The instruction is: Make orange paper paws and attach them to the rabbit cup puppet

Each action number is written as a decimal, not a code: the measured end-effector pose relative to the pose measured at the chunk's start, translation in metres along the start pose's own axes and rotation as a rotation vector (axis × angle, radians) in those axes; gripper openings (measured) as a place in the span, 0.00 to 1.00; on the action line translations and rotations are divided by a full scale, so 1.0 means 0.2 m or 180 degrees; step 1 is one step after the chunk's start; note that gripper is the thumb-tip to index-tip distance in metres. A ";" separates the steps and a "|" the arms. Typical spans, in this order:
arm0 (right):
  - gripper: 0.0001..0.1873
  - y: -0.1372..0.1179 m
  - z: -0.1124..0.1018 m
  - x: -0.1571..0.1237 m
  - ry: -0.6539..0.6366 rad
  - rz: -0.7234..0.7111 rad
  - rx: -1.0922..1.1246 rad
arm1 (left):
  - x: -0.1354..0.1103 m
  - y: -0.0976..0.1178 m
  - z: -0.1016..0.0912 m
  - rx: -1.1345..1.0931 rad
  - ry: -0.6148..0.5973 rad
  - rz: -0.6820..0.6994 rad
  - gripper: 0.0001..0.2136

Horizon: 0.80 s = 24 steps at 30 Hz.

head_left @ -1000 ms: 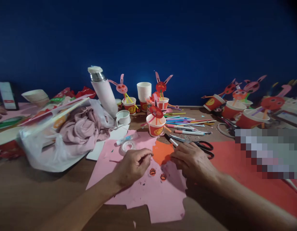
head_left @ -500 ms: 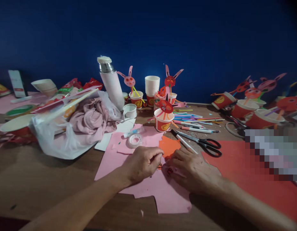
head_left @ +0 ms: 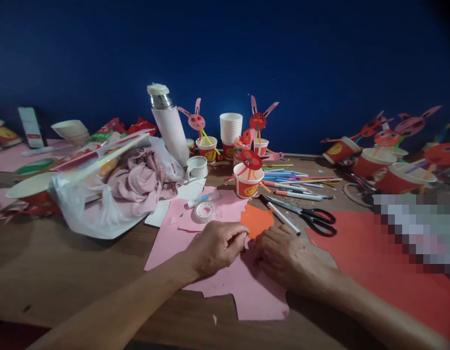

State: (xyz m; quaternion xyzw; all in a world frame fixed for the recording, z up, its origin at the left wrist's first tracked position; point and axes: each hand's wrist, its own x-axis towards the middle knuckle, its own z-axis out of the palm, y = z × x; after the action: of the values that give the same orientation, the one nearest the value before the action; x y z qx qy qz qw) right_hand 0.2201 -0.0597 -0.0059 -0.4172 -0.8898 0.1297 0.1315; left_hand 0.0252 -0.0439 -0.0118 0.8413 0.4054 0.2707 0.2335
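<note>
My left hand (head_left: 217,248) rests on a pink paper sheet (head_left: 243,291), thumb and forefinger pinched together. A small dark-marked orange bit shows just under its fingertips, mostly hidden. Close beside it, my right hand (head_left: 288,253) lies palm down with fingers curled in; whatever is under them is covered. An orange paper piece (head_left: 259,222) lies just beyond both hands. Left of that are a tape roll (head_left: 205,219) and a glue tube (head_left: 202,199). A white pen (head_left: 286,219) and black-handled scissors (head_left: 303,213) lie beyond my right hand.
A paper cup (head_left: 248,187) with a red paper face stands ahead, near scattered straws (head_left: 288,175). Left are a plastic bag (head_left: 90,218), bundled cloth (head_left: 137,175) and a flask (head_left: 170,131). Red paper (head_left: 392,272) covers the right side, with decorated cups (head_left: 374,163) behind.
My right hand's fingers have curled inward, covering the black-marked pink piece that showed beneath them. My left hand keeps its pinch. The view has shifted slightly.
</note>
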 end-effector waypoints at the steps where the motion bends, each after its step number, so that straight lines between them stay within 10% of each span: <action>1: 0.05 -0.01 0.00 -0.01 -0.0018 0.0093 0.0027 | 0.00 0.00 0.00 -0.0021 0.0031 -0.0016 0.10; 12: 0.04 -0.04 -0.08 -0.04 0.0027 0.1120 0.1027 | 0.00 0.09 -0.02 -0.1256 -0.0346 -0.0617 0.08; 24: 0.04 0.04 0.00 -0.04 0.0446 0.0973 0.2229 | 0.00 0.12 0.02 -0.1797 -0.0406 -0.0812 0.06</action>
State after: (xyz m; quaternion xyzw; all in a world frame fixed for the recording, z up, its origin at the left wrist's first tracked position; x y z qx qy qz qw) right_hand 0.2295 -0.0612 -0.0099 -0.4828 -0.7081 0.4149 0.3055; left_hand 0.0417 -0.0586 0.0005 0.7009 0.4011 0.2877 0.5148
